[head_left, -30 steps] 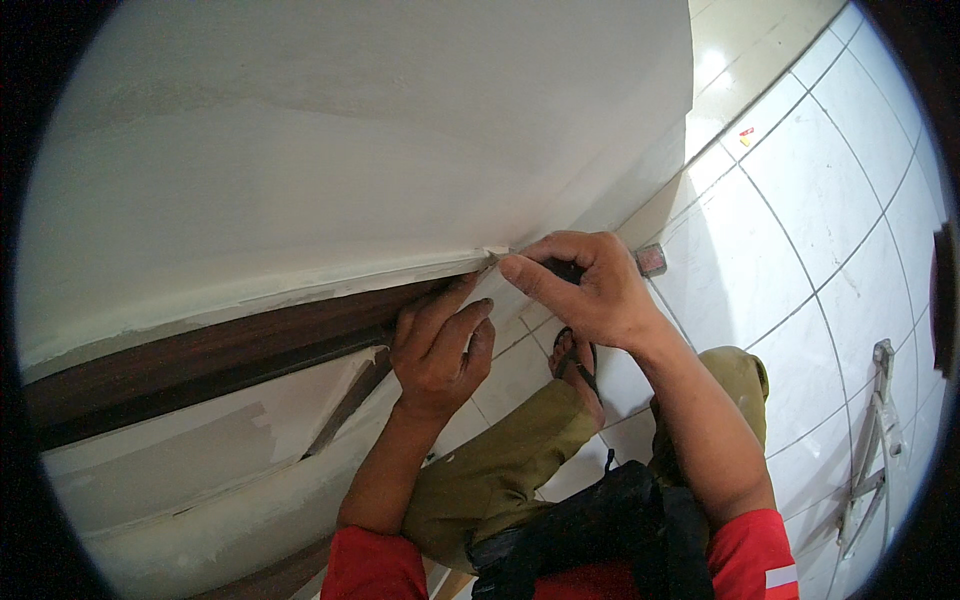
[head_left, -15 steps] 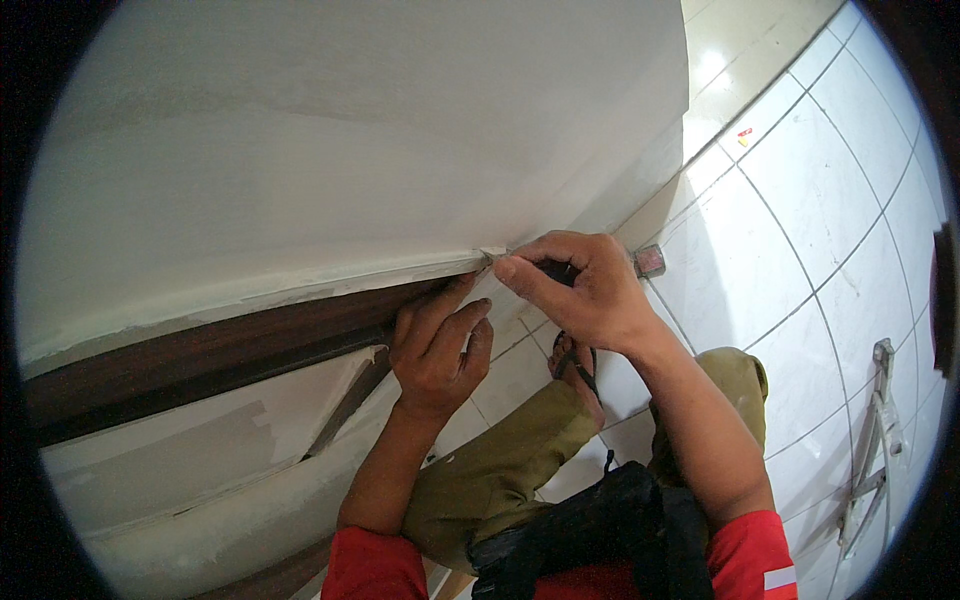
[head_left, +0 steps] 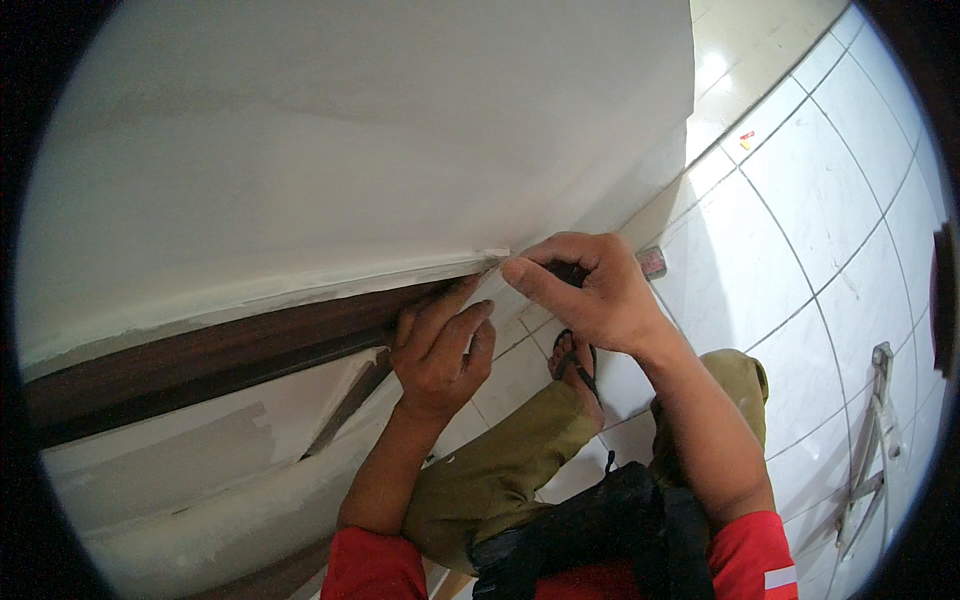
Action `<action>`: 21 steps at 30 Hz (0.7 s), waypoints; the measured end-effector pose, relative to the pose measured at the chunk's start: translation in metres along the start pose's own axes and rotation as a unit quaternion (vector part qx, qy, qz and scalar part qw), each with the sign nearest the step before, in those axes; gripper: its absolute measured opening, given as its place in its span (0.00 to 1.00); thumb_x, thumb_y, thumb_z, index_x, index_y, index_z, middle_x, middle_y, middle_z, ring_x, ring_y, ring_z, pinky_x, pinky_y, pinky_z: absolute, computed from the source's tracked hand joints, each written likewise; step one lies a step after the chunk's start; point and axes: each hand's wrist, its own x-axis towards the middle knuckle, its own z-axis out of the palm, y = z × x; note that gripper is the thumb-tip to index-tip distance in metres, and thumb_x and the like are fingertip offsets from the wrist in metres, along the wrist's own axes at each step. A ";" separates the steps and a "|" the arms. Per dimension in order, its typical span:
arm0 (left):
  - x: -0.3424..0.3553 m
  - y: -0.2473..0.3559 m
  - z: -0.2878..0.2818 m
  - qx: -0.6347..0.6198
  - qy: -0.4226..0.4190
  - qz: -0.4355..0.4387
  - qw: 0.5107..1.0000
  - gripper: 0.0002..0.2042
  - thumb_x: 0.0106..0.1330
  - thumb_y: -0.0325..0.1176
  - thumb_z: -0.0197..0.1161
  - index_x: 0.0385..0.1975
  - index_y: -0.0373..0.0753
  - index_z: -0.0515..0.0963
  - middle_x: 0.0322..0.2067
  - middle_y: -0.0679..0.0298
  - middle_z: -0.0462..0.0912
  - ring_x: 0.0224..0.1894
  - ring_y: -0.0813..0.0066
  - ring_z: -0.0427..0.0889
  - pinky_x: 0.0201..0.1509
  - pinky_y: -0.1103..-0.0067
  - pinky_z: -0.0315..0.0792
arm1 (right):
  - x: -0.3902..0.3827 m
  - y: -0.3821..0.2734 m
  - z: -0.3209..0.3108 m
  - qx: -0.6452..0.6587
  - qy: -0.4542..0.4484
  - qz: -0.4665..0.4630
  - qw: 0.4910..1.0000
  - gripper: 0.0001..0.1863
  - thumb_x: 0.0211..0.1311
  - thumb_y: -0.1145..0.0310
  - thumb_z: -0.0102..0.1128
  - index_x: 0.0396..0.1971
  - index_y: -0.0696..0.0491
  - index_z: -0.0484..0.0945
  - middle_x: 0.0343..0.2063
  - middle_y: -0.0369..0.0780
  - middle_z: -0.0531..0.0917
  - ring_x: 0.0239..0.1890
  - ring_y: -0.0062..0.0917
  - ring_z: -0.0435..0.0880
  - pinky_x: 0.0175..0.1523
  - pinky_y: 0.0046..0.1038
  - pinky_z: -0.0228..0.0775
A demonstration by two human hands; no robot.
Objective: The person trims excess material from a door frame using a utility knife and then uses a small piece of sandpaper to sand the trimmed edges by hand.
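Observation:
A pale panel (head_left: 360, 150) fills the upper left, with a roughly finished edge strip (head_left: 300, 284) above dark brown wood (head_left: 230, 335). My left hand (head_left: 443, 355) rests against the underside of that edge, index finger stretched toward the strip's right end, other fingers loosely bent and apart. My right hand (head_left: 590, 295) is closed on a small dark-handled tool (head_left: 566, 271). Its thumb and fingertips are at the end of the strip, just right of my left fingertip; the tool's working tip is too small to make out.
White tiled floor (head_left: 790, 250) lies at right, with a metal ladder-like frame (head_left: 878, 420) near the rim, a small red-and-yellow scrap (head_left: 746, 141) and a pink-and-grey block (head_left: 652, 262) behind my right hand. My sandalled foot (head_left: 575, 365) and black bag (head_left: 560, 525) are below.
My right hand has shifted very slightly at the strip's end, a little left and then back right. My left hand stays almost still.

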 end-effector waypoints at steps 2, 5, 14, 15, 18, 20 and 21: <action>-0.001 0.000 0.001 0.003 0.002 0.000 1.000 0.10 0.55 0.23 0.76 0.35 0.44 0.90 0.52 0.63 0.93 0.49 0.65 0.90 0.54 0.67 0.81 | 0.002 -0.004 0.002 -0.010 -0.009 0.012 1.000 0.20 0.76 0.55 0.72 0.41 0.60 0.93 0.25 0.37 0.87 0.26 0.16 0.79 0.31 0.26 0.70; -0.001 0.000 0.002 0.000 0.004 0.003 1.000 0.10 0.55 0.22 0.76 0.36 0.44 0.90 0.52 0.63 0.93 0.49 0.65 0.90 0.55 0.68 0.81 | 0.004 -0.004 0.000 -0.022 -0.019 0.023 0.999 0.20 0.76 0.55 0.72 0.41 0.60 0.93 0.25 0.36 0.87 0.26 0.16 0.78 0.31 0.25 0.69; -0.003 0.000 0.001 -0.002 -0.003 -0.001 1.000 0.11 0.55 0.22 0.76 0.36 0.44 0.90 0.53 0.62 0.92 0.49 0.65 0.90 0.54 0.68 0.81 | 0.003 0.011 -0.005 -0.042 0.011 0.035 0.998 0.24 0.72 0.49 0.73 0.37 0.60 0.92 0.17 0.41 0.83 0.22 0.20 0.78 0.31 0.34 0.73; -0.003 0.000 0.001 -0.002 -0.002 0.002 1.000 0.11 0.55 0.22 0.76 0.36 0.44 0.90 0.53 0.62 0.92 0.49 0.65 0.90 0.54 0.68 0.81 | 0.003 0.012 -0.006 -0.041 0.005 0.046 0.998 0.24 0.72 0.49 0.73 0.37 0.60 0.92 0.17 0.41 0.83 0.21 0.21 0.78 0.31 0.34 0.74; -0.003 -0.001 0.001 -0.005 0.000 0.003 1.000 0.10 0.55 0.22 0.76 0.36 0.44 0.90 0.53 0.62 0.92 0.49 0.64 0.90 0.54 0.68 0.80 | 0.002 0.011 -0.010 -0.057 0.015 0.048 0.997 0.24 0.72 0.49 0.73 0.37 0.60 0.92 0.17 0.40 0.83 0.22 0.19 0.78 0.31 0.33 0.74; -0.003 -0.001 0.001 -0.009 0.001 0.000 1.000 0.10 0.55 0.22 0.76 0.36 0.44 0.90 0.53 0.62 0.92 0.48 0.65 0.90 0.54 0.68 0.80 | 0.001 0.009 -0.007 -0.030 0.009 0.014 0.999 0.20 0.75 0.54 0.73 0.39 0.60 0.93 0.20 0.35 0.84 0.23 0.16 0.76 0.30 0.27 0.70; -0.003 -0.001 0.001 -0.008 0.001 0.000 1.000 0.10 0.55 0.22 0.76 0.36 0.44 0.90 0.53 0.62 0.92 0.48 0.65 0.90 0.54 0.68 0.80 | 0.001 0.008 -0.005 -0.009 0.002 0.007 1.000 0.18 0.76 0.57 0.73 0.41 0.61 0.93 0.21 0.33 0.85 0.24 0.14 0.76 0.30 0.24 0.68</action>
